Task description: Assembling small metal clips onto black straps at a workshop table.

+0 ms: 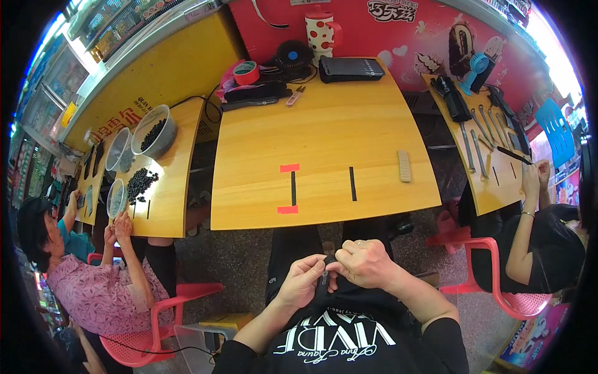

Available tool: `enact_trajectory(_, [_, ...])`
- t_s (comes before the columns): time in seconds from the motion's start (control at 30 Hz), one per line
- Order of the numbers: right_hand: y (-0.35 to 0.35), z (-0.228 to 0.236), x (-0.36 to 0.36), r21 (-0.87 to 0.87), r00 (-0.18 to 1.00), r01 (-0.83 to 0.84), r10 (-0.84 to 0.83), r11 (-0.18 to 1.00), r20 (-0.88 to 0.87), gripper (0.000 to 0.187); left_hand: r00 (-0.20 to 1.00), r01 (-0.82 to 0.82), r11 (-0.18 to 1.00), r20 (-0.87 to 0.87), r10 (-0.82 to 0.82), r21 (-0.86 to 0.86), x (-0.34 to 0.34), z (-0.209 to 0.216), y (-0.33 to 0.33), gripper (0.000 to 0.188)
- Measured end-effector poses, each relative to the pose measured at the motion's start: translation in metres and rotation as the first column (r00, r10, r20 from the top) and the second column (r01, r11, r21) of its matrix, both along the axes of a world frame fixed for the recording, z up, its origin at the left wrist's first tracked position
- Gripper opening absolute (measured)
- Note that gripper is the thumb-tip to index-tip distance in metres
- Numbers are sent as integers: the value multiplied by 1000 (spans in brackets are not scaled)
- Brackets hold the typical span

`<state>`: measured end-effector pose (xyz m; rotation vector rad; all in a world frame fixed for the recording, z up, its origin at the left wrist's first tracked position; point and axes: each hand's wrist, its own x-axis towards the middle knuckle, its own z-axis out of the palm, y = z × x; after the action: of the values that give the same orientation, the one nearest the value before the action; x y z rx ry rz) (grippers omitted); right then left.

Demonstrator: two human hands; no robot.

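Observation:
My left hand [302, 278] and my right hand [366, 264] meet above my lap, just off the table's front edge. Fingers and thumbs of both are pinched together on a small black piece [330, 259], mostly covered by the fingertips; its kind cannot be made out. On the wooden table [268, 137] ahead, a thin black strip [293, 188] lies between two red tape pieces [289, 167]. To its right is a second black strip [352, 184], and farther right a beige ribbed block [405, 166].
Along the table's back lie a stack of flat black packs [352, 69], red tape roll [246, 73], black fan [293, 55], small snips [295, 96] and spotted tumbler [320, 34]. People work at both side tables; the left one holds bowls of black pieces [154, 134]. Red chairs [492, 265] flank me.

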<state>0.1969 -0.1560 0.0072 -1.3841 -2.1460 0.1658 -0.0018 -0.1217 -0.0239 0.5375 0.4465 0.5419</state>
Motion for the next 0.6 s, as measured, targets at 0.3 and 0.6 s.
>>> enact_trajectory(0.3, [-3, -5, -6, 158, 991, -8, 28, 987, -129, 37, 991, 106, 989, 93, -96, -100, -1, -13, 11, 22])
enact_trajectory(0.6, [-27, -11, -23, 284, 982, -172, 187, 943, -26, 48, 918, -329, 943, -219, 332, 52, 4, 1, 14, 38])
